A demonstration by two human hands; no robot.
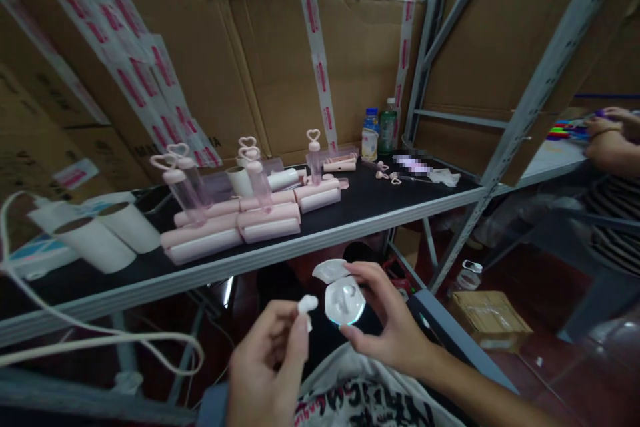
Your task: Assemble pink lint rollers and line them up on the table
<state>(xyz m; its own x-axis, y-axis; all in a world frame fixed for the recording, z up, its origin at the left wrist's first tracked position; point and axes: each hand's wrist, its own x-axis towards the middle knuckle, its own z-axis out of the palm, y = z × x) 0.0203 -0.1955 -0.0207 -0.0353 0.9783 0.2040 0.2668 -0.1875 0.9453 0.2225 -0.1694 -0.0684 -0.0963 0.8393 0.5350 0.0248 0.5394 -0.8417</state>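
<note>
Between the thumb and fingers of my left hand [270, 357] is a small white earbud [308, 304], its stem partly hidden by the thumb. My right hand [393, 330] grips a white earbud charging case [345, 307] by its edges, with the lid [331, 270] flipped up. Shaped hollows show inside the case; whether an earbud sits in one I cannot tell. A bluish glow runs along the case's lower rim. The two hands are apart, above my lap and in front of the shelf edge.
Pink cylindrical pieces [203, 237] and clear tubes with heart-shaped tops [259, 180] stand on the black shelf [360, 203]. White cardboard rolls [95, 243] and a white cable [135, 333] are left. Bottles [387, 127] stand at the back. Another person's arm [613, 140] is at far right.
</note>
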